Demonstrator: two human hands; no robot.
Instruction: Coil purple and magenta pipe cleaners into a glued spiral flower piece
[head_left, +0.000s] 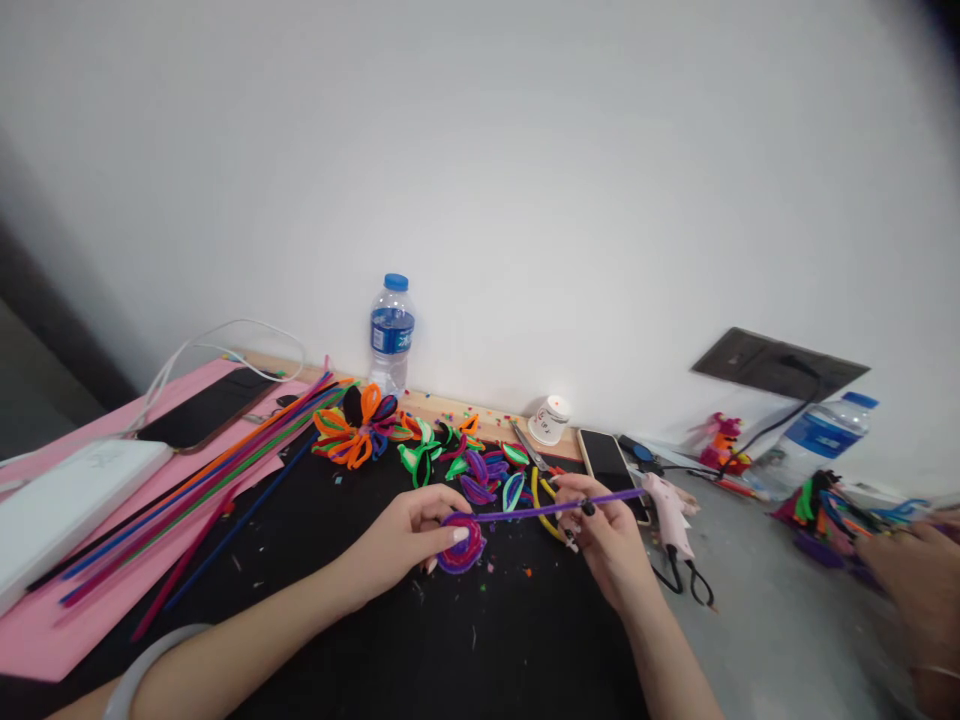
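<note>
Between the thumb and fingers of my left hand (397, 540) is a flat round coil (471, 548) of purple and pink pipe cleaner. From its upper edge a straight purple pipe cleaner (517, 514) runs out to the right. My right hand (611, 550) pinches this strand, and its tip sticks out beyond the fingers. Just behind the hands lie several looped pipe-cleaner petals (480, 475) in purple, green and orange. A multicoloured pipe-cleaner flower (358, 428) sits to their left.
Loose pipe cleaners (202, 475) lie on pink paper (45, 635) at left, near a white power bank (82, 500) and a phone (206, 405). Scissors (531, 447), a glue gun (670, 515) and a water bottle (392, 335) are behind. Another person's hand (911, 570) works at right.
</note>
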